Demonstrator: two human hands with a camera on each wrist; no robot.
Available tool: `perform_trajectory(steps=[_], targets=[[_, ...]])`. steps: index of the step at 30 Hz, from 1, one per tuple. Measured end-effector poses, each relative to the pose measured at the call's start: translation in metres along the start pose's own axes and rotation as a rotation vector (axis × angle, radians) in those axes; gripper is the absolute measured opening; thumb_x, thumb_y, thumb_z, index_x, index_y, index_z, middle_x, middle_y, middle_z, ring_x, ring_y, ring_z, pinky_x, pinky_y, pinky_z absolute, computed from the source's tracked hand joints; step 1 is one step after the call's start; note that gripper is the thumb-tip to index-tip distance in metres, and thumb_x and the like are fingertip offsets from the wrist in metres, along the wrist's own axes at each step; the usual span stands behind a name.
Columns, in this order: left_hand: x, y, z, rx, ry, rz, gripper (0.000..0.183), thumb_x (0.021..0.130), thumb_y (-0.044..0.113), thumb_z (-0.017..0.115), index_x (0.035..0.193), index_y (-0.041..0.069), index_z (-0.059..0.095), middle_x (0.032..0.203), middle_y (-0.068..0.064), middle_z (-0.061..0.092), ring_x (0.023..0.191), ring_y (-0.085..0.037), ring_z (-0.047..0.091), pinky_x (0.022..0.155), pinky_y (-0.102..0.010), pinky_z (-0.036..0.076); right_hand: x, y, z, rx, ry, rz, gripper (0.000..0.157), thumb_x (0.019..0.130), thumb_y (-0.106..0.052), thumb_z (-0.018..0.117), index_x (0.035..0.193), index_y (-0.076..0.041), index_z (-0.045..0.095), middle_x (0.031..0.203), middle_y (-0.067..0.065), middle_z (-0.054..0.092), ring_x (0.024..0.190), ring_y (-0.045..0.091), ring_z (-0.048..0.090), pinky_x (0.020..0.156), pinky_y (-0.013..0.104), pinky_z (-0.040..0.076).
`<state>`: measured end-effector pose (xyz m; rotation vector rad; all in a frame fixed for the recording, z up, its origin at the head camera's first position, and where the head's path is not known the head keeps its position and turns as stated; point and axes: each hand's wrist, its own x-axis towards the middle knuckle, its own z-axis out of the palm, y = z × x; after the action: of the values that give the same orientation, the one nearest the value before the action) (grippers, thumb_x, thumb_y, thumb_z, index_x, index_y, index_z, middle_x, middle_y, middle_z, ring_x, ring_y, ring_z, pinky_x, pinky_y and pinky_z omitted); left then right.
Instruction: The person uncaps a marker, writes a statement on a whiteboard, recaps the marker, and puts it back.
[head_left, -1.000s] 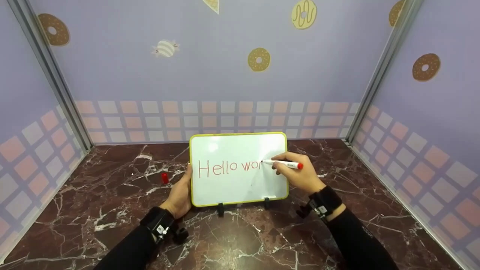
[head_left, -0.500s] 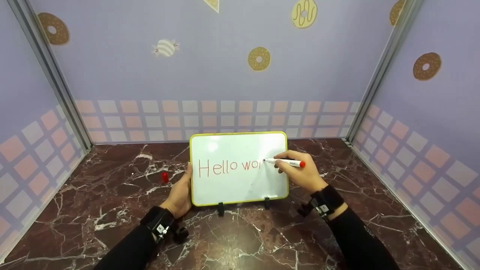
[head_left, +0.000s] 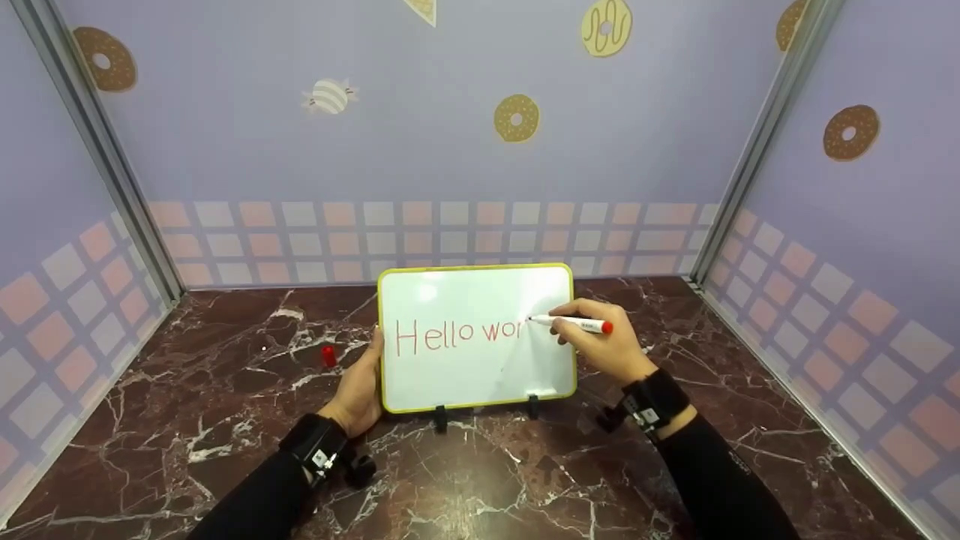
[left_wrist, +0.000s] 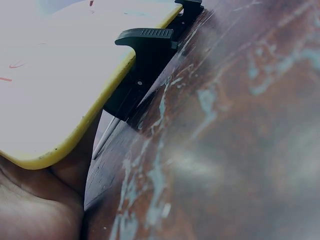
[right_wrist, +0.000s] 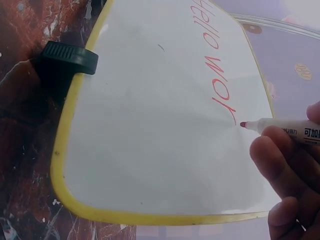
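Observation:
A whiteboard (head_left: 457, 379) with a yellow rim leans upright on a stand with black clips (head_left: 441, 418). Red writing on it reads "Hello wor" (right_wrist: 220, 75). My left hand (head_left: 358, 394) grips the board's left edge, its thumb along the rim; in the left wrist view part of this hand passes behind the lower corner. Between the thumb and fingers of my right hand (head_left: 604, 341) is a red-ended white marker (head_left: 577, 324), uncapped. Its red tip (right_wrist: 243, 124) points at the board just right of the "r"; whether it touches I cannot tell.
A red marker cap (head_left: 328, 356) lies on the dark marbled table (head_left: 225, 420), left of my left hand. Patterned walls (head_left: 420, 172) close off the back and both sides. In the left wrist view a thin rod (left_wrist: 106, 137) shows behind the board.
My right hand and the marker have shifted slightly right and up, the tip moving a little off the "r". My left hand keeps its grip and the board stays put.

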<state>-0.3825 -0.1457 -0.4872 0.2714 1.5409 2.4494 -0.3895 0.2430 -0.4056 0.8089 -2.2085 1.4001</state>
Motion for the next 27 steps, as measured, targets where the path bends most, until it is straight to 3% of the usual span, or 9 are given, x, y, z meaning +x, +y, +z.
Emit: perform_trajectory(steps=[3,10,27], targets=[[-0.0004,0.0002,0.0002,-0.003,-0.005,0.002,0.074,0.116,0.069,0.029,0.172,0.02,0.039,0.143,-0.013,0.07,0.124,-0.034,0.071,0.101,-0.057,0.059,0.0001,-0.0004,-0.0027,0.009,0.01,-0.009,0.014,0.099,0.004,0.078,0.108,-0.004,0.086,0.084,0.013,0.079,0.071,0.037,0.073,0.057,0.022,0.055],[-0.0003,0.0008,0.0008,-0.009,0.001,-0.001,0.076,0.115,0.07,0.032,0.171,0.018,0.041,0.141,-0.013,0.072,0.123,-0.034,0.072,0.101,-0.055,0.059,0.0009,0.0006,-0.0046,0.012,0.021,-0.003,0.014,0.098,0.006,0.079,0.107,-0.002,0.085,0.085,0.008,0.079,0.073,0.024,0.075,0.061,0.023,0.059],[0.0001,0.0005,-0.0006,-0.009,-0.014,-0.005,0.078,0.114,0.071,0.031,0.171,0.019,0.04,0.142,-0.014,0.071,0.124,-0.035,0.071,0.102,-0.058,0.059,0.0006,0.0011,-0.005,-0.031,-0.004,0.014,0.01,0.099,0.001,0.081,0.108,-0.001,0.085,0.082,0.005,0.078,0.072,0.024,0.073,0.059,0.023,0.056]])
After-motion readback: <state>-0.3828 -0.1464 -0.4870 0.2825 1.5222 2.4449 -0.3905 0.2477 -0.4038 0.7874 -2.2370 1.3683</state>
